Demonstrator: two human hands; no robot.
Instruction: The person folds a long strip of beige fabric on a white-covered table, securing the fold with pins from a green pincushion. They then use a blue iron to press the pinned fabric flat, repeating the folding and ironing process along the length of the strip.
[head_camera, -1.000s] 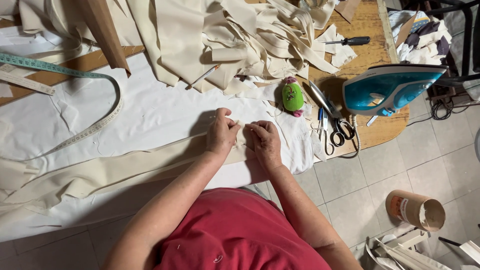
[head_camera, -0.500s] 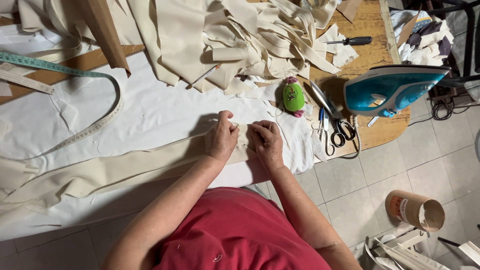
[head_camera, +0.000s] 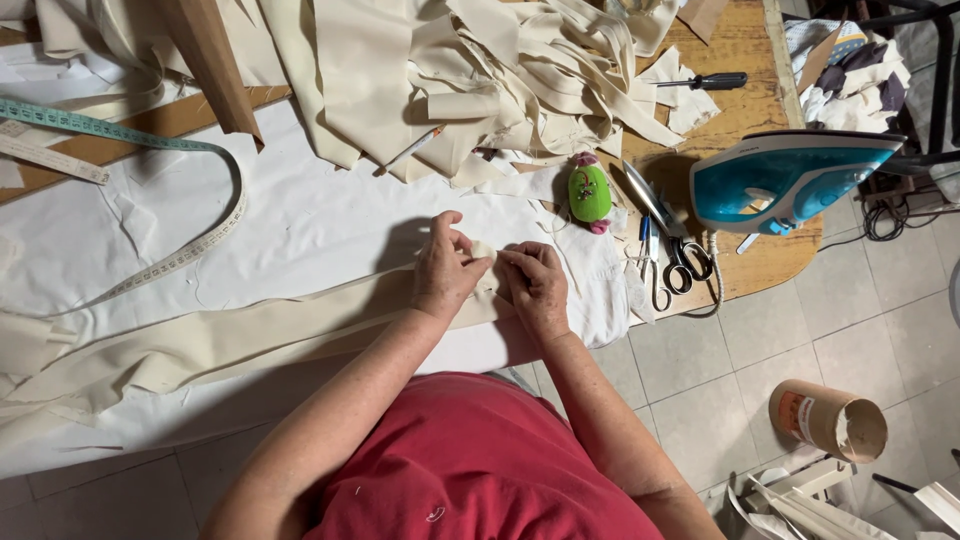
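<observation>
White sheeting (head_camera: 300, 215) covers my table, and the long cream fabric strip (head_camera: 240, 335) runs across it from eight o'clock to centre. My left hand (head_camera: 445, 270) and right hand (head_camera: 535, 285) have drawn closer, both pinching the strip's end, apparently folding it. At one o'clock sits the green pincushion (head_camera: 589, 193).

A sewing workshop, by every sign. The desk (head_camera: 760, 60) is wooden, spread with a white cloth (head_camera: 320, 220). Behind the cloth lies a heap of cream fabric strips (head_camera: 480, 70); to its left curls a measuring tape (head_camera: 150, 140). Right of it sit a green pincushion (head_camera: 590, 192), scissors (head_camera: 668, 235) and a turquoise iron (head_camera: 785, 178).
</observation>
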